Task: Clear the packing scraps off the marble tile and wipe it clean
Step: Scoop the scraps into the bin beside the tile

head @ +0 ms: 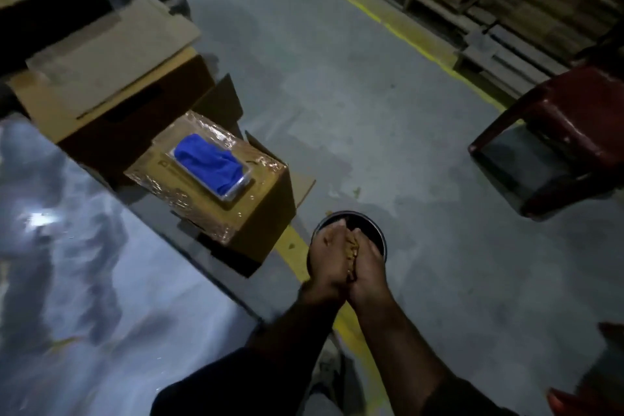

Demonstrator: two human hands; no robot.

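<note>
My left hand (326, 258) and my right hand (366, 267) are cupped together over a dark round bin (378, 230) on the floor. Between the palms sits a clump of tan packing scraps (353, 252). The glossy marble tile (84, 280) fills the lower left, pale grey with a bright light reflection. A blue cloth (211, 162) lies on a small clear tray on top of a taped cardboard box (256, 206) beside the tile.
Larger open cardboard boxes (111, 78) stand behind the taped one. A dark red plastic chair (567, 132) is at the right. Wooden pallets (506, 10) line the far right, behind a yellow floor line (405, 40). A few scraps lie on the grey floor (356, 192).
</note>
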